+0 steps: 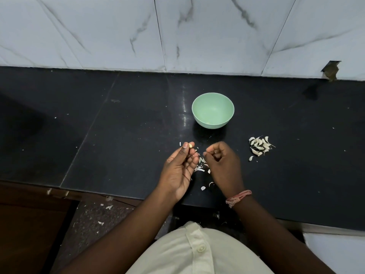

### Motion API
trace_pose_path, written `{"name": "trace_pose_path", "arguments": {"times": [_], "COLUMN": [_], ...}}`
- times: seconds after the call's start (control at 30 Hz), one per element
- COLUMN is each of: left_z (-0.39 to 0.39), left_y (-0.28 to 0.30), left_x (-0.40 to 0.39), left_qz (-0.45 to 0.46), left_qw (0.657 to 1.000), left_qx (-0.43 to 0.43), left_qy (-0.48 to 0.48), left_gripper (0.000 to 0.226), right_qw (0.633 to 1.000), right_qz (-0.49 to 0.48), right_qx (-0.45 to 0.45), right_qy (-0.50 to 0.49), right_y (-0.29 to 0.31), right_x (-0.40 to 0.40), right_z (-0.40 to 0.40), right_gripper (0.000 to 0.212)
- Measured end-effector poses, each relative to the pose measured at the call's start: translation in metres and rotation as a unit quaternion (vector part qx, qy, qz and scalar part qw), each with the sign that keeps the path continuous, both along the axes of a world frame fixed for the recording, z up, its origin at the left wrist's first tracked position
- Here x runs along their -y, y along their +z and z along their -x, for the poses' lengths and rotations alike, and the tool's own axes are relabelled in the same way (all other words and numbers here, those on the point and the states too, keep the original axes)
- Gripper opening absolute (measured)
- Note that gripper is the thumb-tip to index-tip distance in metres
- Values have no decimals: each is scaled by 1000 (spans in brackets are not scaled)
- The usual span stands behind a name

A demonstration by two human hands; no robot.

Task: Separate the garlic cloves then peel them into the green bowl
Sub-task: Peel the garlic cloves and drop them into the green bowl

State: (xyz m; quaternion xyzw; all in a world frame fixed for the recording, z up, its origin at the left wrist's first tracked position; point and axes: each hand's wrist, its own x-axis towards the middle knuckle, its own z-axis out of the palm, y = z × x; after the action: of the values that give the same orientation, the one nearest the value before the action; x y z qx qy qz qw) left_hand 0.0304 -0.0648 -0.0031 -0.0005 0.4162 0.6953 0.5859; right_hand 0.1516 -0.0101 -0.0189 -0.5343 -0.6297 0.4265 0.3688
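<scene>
While left hand (180, 167) pinches garlic clove (190, 145) at fingertips, axis unclear, right hand (221, 157) curled, pinch unclear, green bowl (213, 110) upright beyond.

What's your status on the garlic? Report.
Left hand pinches a peeled clove; right hand pinching skin. Green bowl near empty. Unpeeled cloves waiting right. Nothing blocking.
</scene>
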Motion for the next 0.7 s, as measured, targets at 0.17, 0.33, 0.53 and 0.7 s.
{"name": "trace_pose_path", "arguments": {"times": [0.17, 0.33, 0.53, 0.7], "left_z": [-1, -3, -1, 4], "left_y": [0, 5, 2, -4], "left_x": [-4, -12, -22, -36], "left_qz": [11, 21, 39, 69], "left_qw": [1000, 999, 998, 997], "left_qx": [-2, 29, 48, 22], "left_qy": [1, -1, 9, -4], "left_gripper": [16, 14, 9, 5], "right_qw": [999, 997, 993, 991], "right_qz": [33, -26, -65, -55], "right_qx": [-31, 68, 94, 123], "right_qy": [-6, 40, 40, 7], "right_y": [-4, 0, 6, 1], "right_x": [0, -3, -8, -17], "right_z": [4, 4, 2, 0], "right_gripper": [15, 25, 22, 7]}}
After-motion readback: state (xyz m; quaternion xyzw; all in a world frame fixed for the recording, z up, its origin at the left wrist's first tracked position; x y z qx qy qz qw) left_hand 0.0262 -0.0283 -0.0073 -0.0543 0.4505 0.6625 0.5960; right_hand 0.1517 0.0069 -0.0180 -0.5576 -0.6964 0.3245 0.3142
